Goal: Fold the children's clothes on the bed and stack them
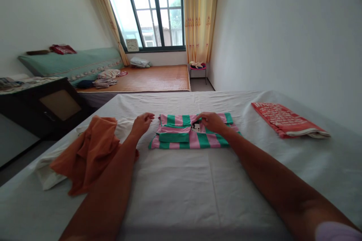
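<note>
A pink and green striped garment (181, 137) lies folded in the middle of a bed covered by a white sheet (181, 188). My right hand (212, 121) rests on the garment's upper middle, fingers curled and pinching the fabric beside a small label. My left hand (142, 122) hovers just left of the striped garment, fingers loosely curled, holding nothing that I can see. An orange cloth (87, 150) lies crumpled under my left forearm, on top of a white piece of fabric (48, 175).
A folded red cloth with white print (285, 122) lies at the right of the bed near the wall. A dark cabinet (42, 105) stands to the left. Beyond are a second bed with a mat (152, 77), clothes, a small stool (198, 68) and a window.
</note>
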### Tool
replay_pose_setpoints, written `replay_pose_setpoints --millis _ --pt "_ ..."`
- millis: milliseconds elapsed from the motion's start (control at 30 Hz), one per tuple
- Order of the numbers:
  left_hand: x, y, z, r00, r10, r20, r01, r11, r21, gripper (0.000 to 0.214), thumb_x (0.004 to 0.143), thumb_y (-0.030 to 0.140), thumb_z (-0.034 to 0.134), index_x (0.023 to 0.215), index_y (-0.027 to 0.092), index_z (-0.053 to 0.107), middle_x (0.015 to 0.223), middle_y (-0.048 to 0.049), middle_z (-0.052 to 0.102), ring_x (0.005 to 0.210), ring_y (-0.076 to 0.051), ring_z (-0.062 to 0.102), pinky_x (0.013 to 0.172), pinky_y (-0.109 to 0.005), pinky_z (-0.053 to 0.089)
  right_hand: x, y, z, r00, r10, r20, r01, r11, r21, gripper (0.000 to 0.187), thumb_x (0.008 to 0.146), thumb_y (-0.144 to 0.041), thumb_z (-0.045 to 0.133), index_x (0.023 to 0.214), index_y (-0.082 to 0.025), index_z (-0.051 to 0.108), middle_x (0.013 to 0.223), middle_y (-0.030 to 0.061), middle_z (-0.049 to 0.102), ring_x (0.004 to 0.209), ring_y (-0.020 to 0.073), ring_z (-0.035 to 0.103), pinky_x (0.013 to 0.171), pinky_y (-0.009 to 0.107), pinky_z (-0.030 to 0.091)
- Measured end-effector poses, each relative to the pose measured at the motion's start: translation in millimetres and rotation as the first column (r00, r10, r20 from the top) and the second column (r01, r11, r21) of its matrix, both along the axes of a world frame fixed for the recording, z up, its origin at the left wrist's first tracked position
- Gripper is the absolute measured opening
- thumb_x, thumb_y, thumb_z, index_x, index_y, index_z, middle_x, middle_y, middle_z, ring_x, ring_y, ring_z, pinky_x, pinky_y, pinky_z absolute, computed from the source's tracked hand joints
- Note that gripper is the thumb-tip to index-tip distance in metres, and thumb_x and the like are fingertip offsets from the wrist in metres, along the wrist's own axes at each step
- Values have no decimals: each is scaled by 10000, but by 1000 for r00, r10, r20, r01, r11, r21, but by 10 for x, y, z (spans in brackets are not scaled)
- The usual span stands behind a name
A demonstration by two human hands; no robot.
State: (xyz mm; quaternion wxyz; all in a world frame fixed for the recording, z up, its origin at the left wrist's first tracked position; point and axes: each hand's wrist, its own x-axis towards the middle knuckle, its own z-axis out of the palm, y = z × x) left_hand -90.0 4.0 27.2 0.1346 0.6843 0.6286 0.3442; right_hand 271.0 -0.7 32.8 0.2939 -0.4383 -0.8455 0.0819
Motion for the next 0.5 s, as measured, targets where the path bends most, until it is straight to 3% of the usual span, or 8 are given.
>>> replay_pose_setpoints --millis 100,200,300,400,500 --pt "104 27 -73 994 -4 -109 -1 999 -50 392 820 339 476 1143 180 632 898 -45 736 822 -186 670 760 -275 496 465 251 10 938 -334 -90 335 942 -2 276 792 -152 490 938 -219 714 876 16 730 776 176 648 743 258 462" --pt "263 117 -78 968 -26 -250 7 997 -78 454 847 406 473 1242 208 582 927 -51 735 856 -199 671 767 -276 476 978 427 -88 833 -541 -114 540 840 -46 252 824 -194 480 953 -212 696 910 28 729 783 173 648 717 252 457" --pt "338 301 -42 936 -17 -352 -36 989 -142 507 812 443 517 1267 227 577 910 -57 734 880 -222 668 752 -281 468 1365 480 -245 772 -633 -56 624 771 -125 222 847 -274 504 947 -195 686 923 54 725 804 177 648 683 247 450" --pt "347 520 14 924 -119 -364 32 971 -236 438 727 407 595 1126 244 676 804 -29 727 815 -219 666 706 -266 465 1533 486 -351 738 -675 12 664 722 -196 270 867 -394 511 915 -195 687 905 67 725 805 184 650 659 245 442" --pt "354 686 56 952 -88 -293 33 982 -185 300 722 335 573 957 241 733 804 -21 729 795 -205 661 682 -254 464 1528 506 -381 762 -647 15 627 732 -267 319 843 -464 547 951 -197 683 919 69 724 819 187 656 662 244 448"
